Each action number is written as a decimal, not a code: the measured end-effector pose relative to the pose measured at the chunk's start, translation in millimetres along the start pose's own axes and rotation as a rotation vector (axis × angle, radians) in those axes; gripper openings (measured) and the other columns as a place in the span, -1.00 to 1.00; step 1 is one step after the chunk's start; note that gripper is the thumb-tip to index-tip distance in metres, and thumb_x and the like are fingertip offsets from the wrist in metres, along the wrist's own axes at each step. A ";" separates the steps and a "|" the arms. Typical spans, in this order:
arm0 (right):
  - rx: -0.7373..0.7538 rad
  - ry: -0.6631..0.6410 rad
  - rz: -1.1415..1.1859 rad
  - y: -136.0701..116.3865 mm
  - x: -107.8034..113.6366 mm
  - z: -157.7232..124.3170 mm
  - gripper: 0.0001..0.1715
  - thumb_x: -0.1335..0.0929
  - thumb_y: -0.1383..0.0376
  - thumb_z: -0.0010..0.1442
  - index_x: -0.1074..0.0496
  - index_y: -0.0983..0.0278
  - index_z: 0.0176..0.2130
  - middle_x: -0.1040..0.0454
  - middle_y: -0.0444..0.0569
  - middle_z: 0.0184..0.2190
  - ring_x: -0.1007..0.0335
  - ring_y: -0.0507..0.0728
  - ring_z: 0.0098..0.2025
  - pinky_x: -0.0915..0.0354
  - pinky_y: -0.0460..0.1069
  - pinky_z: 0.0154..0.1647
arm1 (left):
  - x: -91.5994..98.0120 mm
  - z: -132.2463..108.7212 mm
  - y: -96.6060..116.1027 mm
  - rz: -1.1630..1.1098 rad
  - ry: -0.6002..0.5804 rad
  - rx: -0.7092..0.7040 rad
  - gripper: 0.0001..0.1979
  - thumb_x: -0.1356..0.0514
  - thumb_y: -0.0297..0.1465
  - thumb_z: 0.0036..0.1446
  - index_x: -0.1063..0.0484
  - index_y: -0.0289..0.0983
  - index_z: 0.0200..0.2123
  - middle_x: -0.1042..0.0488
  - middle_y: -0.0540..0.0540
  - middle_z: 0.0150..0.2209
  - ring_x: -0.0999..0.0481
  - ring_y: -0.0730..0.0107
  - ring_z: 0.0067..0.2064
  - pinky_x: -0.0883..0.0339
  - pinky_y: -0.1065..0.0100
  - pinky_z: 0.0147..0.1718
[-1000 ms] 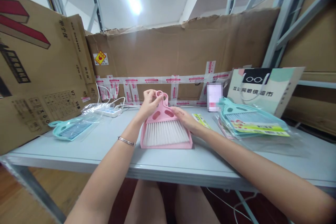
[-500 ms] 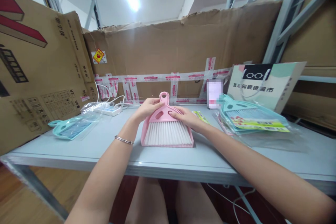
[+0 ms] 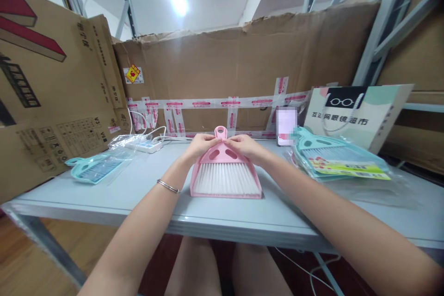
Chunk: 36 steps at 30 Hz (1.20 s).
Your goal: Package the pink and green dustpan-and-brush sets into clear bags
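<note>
Both hands, left hand (image 3: 199,144) and right hand (image 3: 243,144), pinch the handle end of the pink brush-and-dustpan set (image 3: 225,173) lying mid-desk (image 3: 104,199), unbagged, while one bagged teal set (image 3: 92,169) lies near the left edge and bagged teal sets (image 3: 333,157) pile toward the right edge.

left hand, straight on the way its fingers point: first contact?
The left hand points right, along the pink brush set's handle. It would probably first meet the right hand, whose fingertips sit just across that handle. Depth is unclear.
</note>
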State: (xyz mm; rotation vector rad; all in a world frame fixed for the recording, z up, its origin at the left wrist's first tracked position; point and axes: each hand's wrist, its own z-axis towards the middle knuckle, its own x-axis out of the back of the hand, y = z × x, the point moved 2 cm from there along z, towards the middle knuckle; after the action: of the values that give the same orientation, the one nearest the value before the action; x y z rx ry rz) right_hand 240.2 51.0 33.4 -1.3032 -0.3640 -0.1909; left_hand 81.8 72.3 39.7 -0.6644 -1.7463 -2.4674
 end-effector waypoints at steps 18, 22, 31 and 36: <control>-0.122 0.083 0.221 2.9 -3.7 -6.2 -0.89 -0.42 0.33 -0.05 -0.54 0.34 -0.53 -0.50 -0.07 -0.59 -0.35 0.03 -0.50 -0.26 -0.06 -0.36 | -2.7 -1.4 -0.1 -0.294 -0.099 0.215 -0.84 -0.33 -0.40 -0.13 -0.54 -0.39 -0.44 -0.52 -0.10 -0.50 -0.44 0.50 -0.49 -0.30 0.44 -0.46; -0.101 0.097 0.199 3.3 -4.1 -6.7 -0.87 -0.40 0.34 -0.03 -0.55 0.35 -0.51 -0.51 -0.06 -0.56 -0.35 0.03 -0.51 -0.26 -0.06 -0.34 | -4.3 -1.7 1.4 -0.328 -0.046 0.282 -0.84 -0.35 -0.43 -0.19 -0.53 -0.40 -0.47 -0.53 -0.12 -0.51 -0.45 0.45 -0.49 -0.32 0.41 -0.46; -0.096 0.102 0.242 6.8 -4.3 -4.0 -0.90 -0.42 0.34 -0.07 -0.55 0.33 -0.54 -0.50 -0.07 -0.60 -0.35 0.04 -0.51 -0.28 -0.05 -0.34 | -4.7 0.4 0.8 -0.285 0.000 0.287 -0.80 -0.35 -0.44 -0.24 -0.54 -0.41 -0.44 -0.54 -0.15 -0.48 -0.47 0.39 -0.46 -0.34 0.35 -0.42; -0.113 0.110 0.266 8.0 -3.8 -1.8 -0.89 -0.45 0.31 -0.13 -0.54 0.33 -0.57 -0.50 -0.06 -0.60 -0.35 0.05 -0.51 -0.29 -0.03 -0.33 | -4.8 0.9 -0.3 -0.295 0.011 0.280 -0.81 -0.36 -0.43 -0.27 -0.54 -0.40 -0.48 -0.53 -0.13 -0.50 -0.45 0.41 -0.48 -0.33 0.36 -0.43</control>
State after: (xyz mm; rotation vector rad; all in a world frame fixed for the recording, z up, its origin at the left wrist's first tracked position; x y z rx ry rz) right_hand 239.7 51.1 24.4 -1.4320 -0.0849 -0.0588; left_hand 86.4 72.3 37.9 -0.3920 -2.2708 -2.3116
